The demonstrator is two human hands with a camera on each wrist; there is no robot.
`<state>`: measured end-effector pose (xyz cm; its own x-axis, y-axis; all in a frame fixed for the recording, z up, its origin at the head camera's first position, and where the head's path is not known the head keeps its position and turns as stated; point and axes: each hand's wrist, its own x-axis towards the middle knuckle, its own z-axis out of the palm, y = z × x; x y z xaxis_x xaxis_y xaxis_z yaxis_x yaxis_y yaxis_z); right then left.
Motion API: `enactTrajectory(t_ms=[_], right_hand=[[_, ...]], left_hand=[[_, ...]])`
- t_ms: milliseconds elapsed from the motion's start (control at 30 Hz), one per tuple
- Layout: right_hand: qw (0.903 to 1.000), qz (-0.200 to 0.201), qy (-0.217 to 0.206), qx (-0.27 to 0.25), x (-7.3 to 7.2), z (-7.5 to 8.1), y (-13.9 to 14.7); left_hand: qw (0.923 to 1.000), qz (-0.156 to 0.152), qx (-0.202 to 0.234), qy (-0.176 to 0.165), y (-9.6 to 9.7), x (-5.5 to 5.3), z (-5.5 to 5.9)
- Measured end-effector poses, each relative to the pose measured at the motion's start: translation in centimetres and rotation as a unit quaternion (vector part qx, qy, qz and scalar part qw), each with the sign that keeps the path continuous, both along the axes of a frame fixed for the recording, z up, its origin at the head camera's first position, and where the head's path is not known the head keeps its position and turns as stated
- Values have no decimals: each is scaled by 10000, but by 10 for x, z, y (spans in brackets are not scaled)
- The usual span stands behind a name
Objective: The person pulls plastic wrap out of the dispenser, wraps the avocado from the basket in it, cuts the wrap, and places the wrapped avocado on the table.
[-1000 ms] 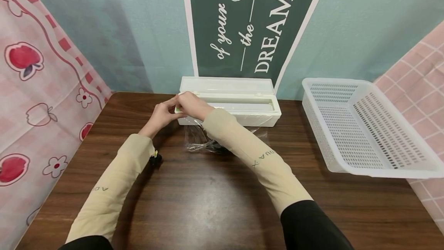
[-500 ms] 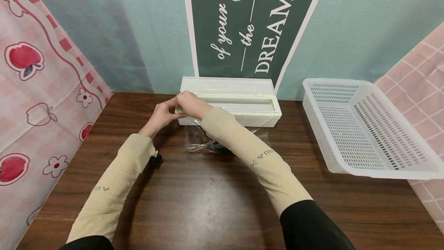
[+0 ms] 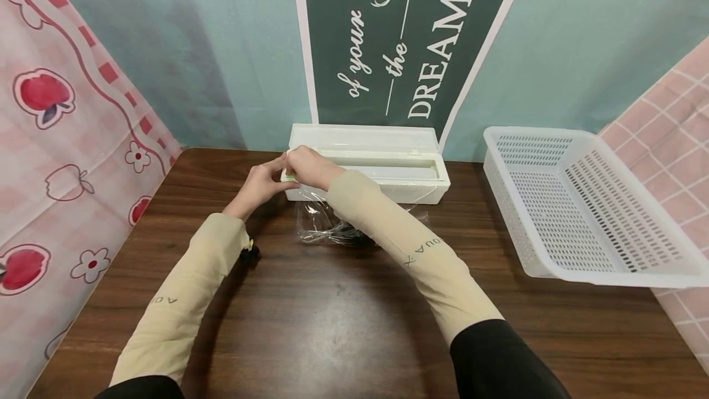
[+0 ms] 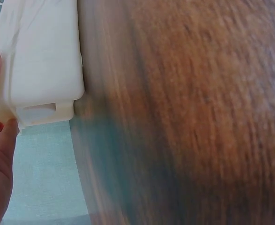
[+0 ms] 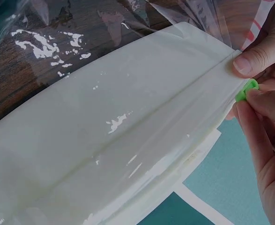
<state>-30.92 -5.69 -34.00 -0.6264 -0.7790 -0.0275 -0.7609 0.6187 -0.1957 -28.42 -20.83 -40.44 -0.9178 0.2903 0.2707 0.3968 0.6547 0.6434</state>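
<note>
A white cling film dispenser (image 3: 412, 193) stands at the back of the table, its lid (image 3: 365, 137) raised against the wall and a pale roll (image 3: 399, 172) inside. Clear film (image 3: 321, 229) hangs over its front onto the table. At the dispenser's left end, my left hand (image 3: 257, 186) grips the corner; in the right wrist view its thumb (image 5: 252, 61) presses the front edge. My right hand (image 3: 311, 168) crosses over to that end and pinches a small green slide cutter (image 5: 246, 90) between thumb and fingers. The right hand hides part of the dispenser's left end.
A white perforated plastic basket (image 3: 565, 220) stands at the right side of the table. Something black (image 3: 357, 237) lies under or behind the film, partly hidden by the right sleeve. A small black item with yellow (image 3: 250, 253) shows at the left wrist.
The green slide cutter and my right hand have shifted slightly to the right along the dispenser's edge. My left hand keeps its hold on the left end. The head view has tilted a little.
</note>
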Motion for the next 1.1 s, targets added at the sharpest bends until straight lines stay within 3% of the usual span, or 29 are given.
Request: enactTrajectory(t_ms=[600, 1100], right_hand=[[9999, 95, -69, 2, -3, 4, 6], [9997, 200, 52, -90, 5, 0, 14]], left_hand=[[9997, -26, -9, -243, -2, -5, 4], [9998, 106, -75, -177, 0, 3, 1]])
